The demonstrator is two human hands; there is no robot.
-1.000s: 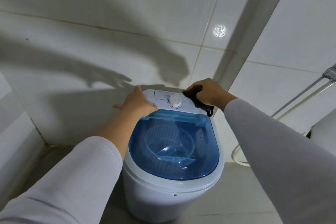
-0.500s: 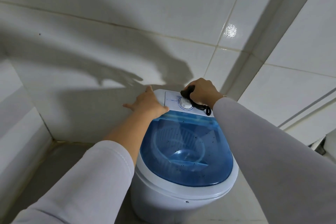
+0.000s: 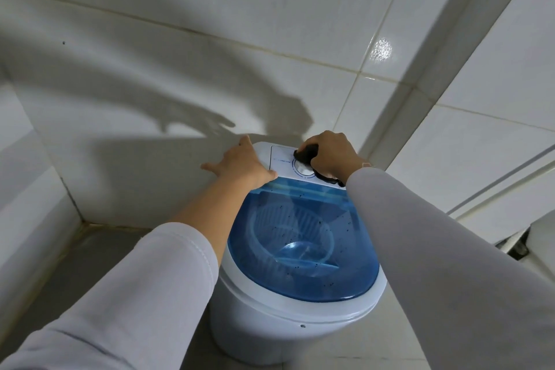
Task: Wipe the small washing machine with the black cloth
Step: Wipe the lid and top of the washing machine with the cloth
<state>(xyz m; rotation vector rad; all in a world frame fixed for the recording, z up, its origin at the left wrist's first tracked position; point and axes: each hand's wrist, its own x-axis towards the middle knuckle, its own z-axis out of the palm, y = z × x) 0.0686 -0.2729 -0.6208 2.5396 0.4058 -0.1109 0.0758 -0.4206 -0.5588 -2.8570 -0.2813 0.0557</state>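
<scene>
The small washing machine [image 3: 270, 318] is a white tub with a see-through blue lid [image 3: 300, 252] and a white control panel with a round dial [image 3: 303, 170] at its far end. My right hand [image 3: 330, 153] is closed on the black cloth [image 3: 304, 152] and presses it on the panel, right beside the dial. A strip of cloth hangs out under my wrist. My left hand [image 3: 237, 161] lies flat on the panel's left corner, fingers spread, holding nothing.
The machine stands on a tiled floor in a corner, close to white tiled walls behind and at the left. A wall edge and white pipes [image 3: 492, 189] run at the right. A white fixture [image 3: 543, 237] shows at the right edge.
My right hand has slid the cloth leftwards across the panel, from its right end to the dial. The left hand has stayed on the left corner. The view has shifted a little.
</scene>
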